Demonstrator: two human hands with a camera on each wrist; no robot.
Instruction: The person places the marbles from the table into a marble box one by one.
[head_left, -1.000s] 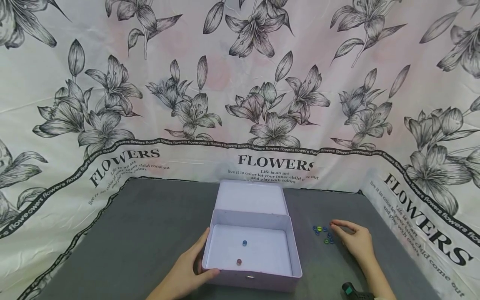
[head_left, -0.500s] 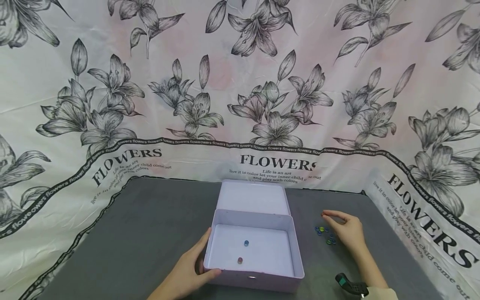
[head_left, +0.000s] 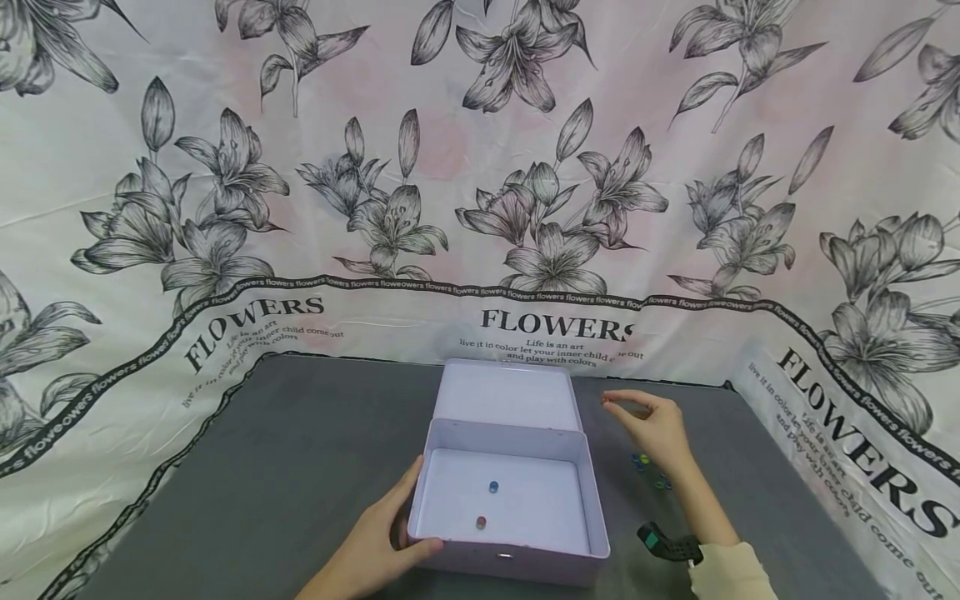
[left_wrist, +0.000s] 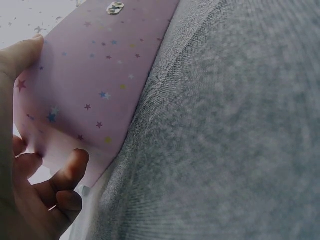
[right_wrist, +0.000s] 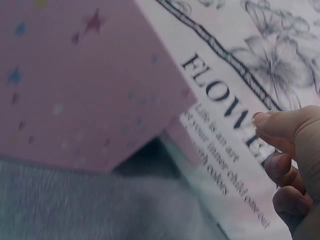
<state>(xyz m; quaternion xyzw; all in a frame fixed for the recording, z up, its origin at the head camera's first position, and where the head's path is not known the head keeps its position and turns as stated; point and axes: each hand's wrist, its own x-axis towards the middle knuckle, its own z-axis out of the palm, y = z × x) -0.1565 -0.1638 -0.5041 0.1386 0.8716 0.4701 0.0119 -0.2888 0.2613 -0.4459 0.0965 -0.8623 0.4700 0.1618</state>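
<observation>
A pale lilac metal box [head_left: 540, 568] stands with its lid [head_left: 506, 393] folded back; star prints cover its outside in the wrist views. Inside lie a blue marble [head_left: 493, 487] and a reddish marble [head_left: 482, 522]. My left hand [head_left: 371, 533] grips the box's front left corner, thumb on the front wall and fingers along the left side. Right of the lid, raised above the table, my right hand [head_left: 651, 427] pinches a small reddish marble [head_left: 606, 400] between thumb and forefinger. The fingertips mostly cover that marble in the right wrist view.
Several blue and green marbles [head_left: 641, 460] lie on the grey table [head_left: 322, 450] right of the box, partly hidden by my right forearm. A dark wrist strap [head_left: 667, 546] is on that arm. Flower-printed cloth [head_left: 390, 333] walls the back and sides.
My right hand has lifted from the loose marbles and moved left and away from me, toward the lid, carrying the reddish marble. The left hand keeps its grip on the box.
</observation>
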